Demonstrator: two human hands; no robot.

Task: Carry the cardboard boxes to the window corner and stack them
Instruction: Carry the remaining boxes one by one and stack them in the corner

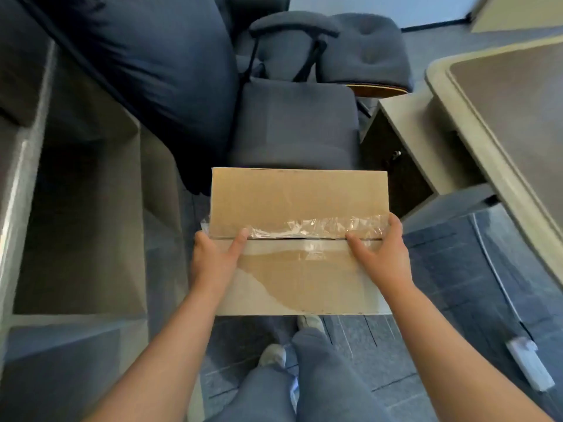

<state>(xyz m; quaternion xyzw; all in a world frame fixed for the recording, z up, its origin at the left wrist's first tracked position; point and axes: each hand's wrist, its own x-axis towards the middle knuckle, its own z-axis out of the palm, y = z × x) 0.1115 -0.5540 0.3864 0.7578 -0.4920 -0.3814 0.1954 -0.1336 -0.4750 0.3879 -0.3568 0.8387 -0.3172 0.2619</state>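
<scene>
A closed brown cardboard box point(300, 202) with clear tape along its top seam is held level in front of me, above the floor. My left hand point(214, 258) grips its left side, thumb lying on the top flap. My right hand point(379, 249) grips the right side the same way, fingers wrapped around the edge. The underside of the box and most of my fingers are hidden. No other box shows.
Dark blue padded chairs point(294, 123) stand right ahead of the box. An open shelf unit point(82, 208) runs along the left. A desk point(499, 117) with a low cabinet point(405, 153) is at the right. My legs and shoes stand on blue carpet tiles point(463, 269).
</scene>
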